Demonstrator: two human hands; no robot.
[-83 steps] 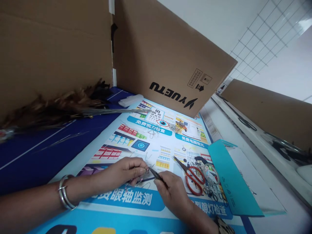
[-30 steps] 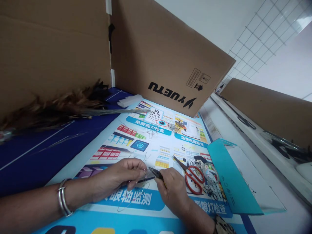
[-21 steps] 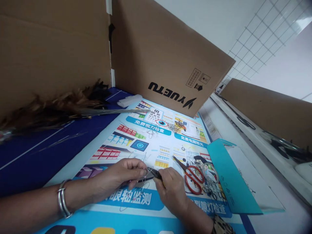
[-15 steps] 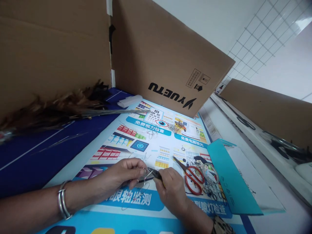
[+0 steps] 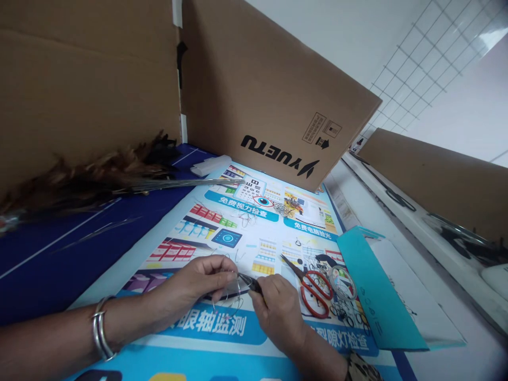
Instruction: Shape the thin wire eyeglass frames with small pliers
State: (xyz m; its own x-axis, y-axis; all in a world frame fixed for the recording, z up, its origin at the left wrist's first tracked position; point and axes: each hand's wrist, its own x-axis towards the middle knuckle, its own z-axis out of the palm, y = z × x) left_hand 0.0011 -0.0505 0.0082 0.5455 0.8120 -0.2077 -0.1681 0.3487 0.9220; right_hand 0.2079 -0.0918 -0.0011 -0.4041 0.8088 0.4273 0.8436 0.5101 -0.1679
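My left hand (image 5: 210, 276) pinches thin bent wire (image 5: 239, 296) between thumb and forefinger, and loops of it hang below the fingers. My right hand (image 5: 278, 307) is closed round a pair of pliers (image 5: 252, 283), whose dark jaws point left and meet the wire close to my left fingertips. Whether the jaws grip the wire or just touch it, I cannot tell. Right of my right hand lie scissors (image 5: 315, 288) with red-orange handles, blades towards the back. Beside them are a clear ring-shaped spool (image 5: 343, 282) and a tangle of small wire loops (image 5: 349, 313).
A printed poster sheet (image 5: 159, 338) covers the table, with loose wire bits on it. An open teal box (image 5: 369, 286) stands at the right. Brown feathers (image 5: 79, 174) with long thin wires (image 5: 186, 182) lie at the left. Cardboard panels (image 5: 270, 90) wall off the back.
The hanging wire loops have shifted and turned slightly under my left fingers. The pliers have moved a little to the left. Both hands remain in nearly the same place.
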